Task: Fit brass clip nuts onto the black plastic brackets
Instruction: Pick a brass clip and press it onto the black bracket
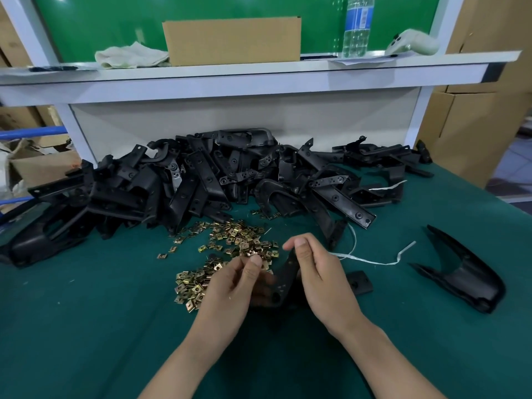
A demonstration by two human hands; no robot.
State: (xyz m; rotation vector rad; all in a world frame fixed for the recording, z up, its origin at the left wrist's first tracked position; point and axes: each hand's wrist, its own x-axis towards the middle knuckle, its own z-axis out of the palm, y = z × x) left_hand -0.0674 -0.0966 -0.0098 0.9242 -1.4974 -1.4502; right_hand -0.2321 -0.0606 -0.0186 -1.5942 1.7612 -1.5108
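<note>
Head cam: R hand [319, 272] grips bracket [288, 273] beside nut pile [230, 246], L hand [233, 286] pinched, contents unclear; I'd slide nut on square

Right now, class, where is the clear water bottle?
In the head view, the water bottle stands upright on the white shelf at upper right, between the cardboard box and a pale handheld device.

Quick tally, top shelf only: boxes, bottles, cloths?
Cardboard box: 1
Water bottle: 1
Cloth: 1
Total: 3
</note>
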